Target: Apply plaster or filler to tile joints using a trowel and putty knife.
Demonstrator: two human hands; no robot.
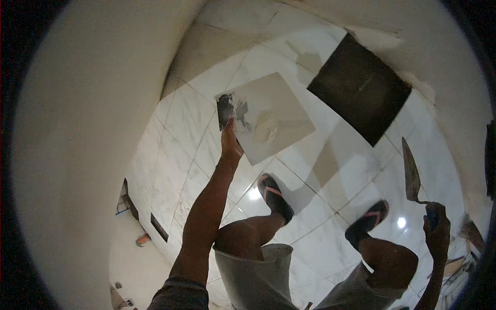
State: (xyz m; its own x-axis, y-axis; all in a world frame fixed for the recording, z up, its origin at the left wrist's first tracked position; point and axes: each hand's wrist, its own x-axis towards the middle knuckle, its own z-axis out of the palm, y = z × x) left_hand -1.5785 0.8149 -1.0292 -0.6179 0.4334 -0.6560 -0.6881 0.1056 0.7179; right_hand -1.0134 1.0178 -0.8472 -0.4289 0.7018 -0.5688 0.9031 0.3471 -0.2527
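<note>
A flat, square, pale board (290,106) is held out over the floor by my left hand (231,138), which grips it at its left corner. Part of that hand is hidden by the board. A small off-white lump of paste (266,127) sits near the board's middle, and dark smeared patches mark its left side. On the far right, my right hand (438,232) is closed around the dark handle of a pointed trowel (411,173). The trowel's blade points up and away, apart from the board.
White marbled tiles (315,227) cover the floor. A dark square mat or slab (361,88) lies at the far right by the wall. A pale wall (88,129) runs along the left. My sandalled feet (276,199) stand below the board. Scraps (457,266) lie at lower right.
</note>
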